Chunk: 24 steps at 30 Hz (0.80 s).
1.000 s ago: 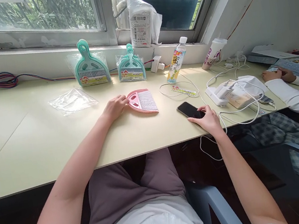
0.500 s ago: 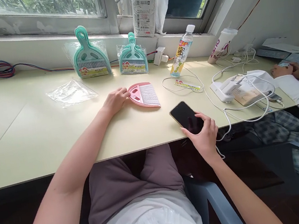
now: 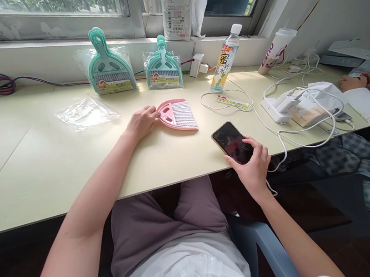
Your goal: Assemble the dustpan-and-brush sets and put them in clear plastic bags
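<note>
My left hand [image 3: 143, 120] is closed around the handle of a pink dustpan and brush set [image 3: 181, 114], which lies on the pale table [image 3: 81, 164] with its grey-white bristles facing right. Most of the handle is hidden under my fingers. At the table's front edge, my right hand [image 3: 253, 163] grips a smartphone [image 3: 232, 143] by its lower sides, thumb on the left and fingers on the right. The phone's dark screen faces up and shows faint reflections. Left of the pink set lies a clear plastic bag [image 3: 87, 113], crumpled and flat.
Two green dustpan sets, one larger [image 3: 110, 71] and one smaller [image 3: 163, 68], lean on the wall in plastic. A drink bottle [image 3: 224, 59], a lidded cup [image 3: 276, 52], a paper label [image 3: 231, 102] and white cables [image 3: 282, 131] are to the right. A co-worker's hands [image 3: 358, 81] are farther right.
The view has shifted slightly. The phone's top has tilted up a little in my right hand, and reflections now show on its screen. My left hand stays on the pink set.
</note>
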{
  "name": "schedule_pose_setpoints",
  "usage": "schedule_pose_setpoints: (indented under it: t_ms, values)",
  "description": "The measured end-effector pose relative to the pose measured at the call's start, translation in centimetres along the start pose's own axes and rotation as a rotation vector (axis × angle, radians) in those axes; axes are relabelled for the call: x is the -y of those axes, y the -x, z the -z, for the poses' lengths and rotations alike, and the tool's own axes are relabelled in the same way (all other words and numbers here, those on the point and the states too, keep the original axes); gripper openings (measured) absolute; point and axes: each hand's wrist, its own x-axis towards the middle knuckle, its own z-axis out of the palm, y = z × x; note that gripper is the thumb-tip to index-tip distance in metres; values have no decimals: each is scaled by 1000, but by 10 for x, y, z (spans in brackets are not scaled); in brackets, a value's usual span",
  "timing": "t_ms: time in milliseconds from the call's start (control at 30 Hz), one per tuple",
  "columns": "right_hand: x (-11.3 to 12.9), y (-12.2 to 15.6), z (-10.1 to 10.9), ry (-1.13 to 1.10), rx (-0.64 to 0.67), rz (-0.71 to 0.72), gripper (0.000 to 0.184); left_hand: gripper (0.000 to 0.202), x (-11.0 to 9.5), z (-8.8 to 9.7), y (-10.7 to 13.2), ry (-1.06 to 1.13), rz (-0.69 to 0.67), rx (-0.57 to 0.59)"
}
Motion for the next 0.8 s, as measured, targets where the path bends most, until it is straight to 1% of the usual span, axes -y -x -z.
schedule_pose_setpoints:
  t_ms: [333, 800]
  values:
    - [-3, 0, -2, 2, -27, 56, 50, 37, 1, -3, 0, 62, 12, -23]
    - [1, 1, 0, 30, -28, 54, 49, 36, 2, -4, -1, 19, -6, -30]
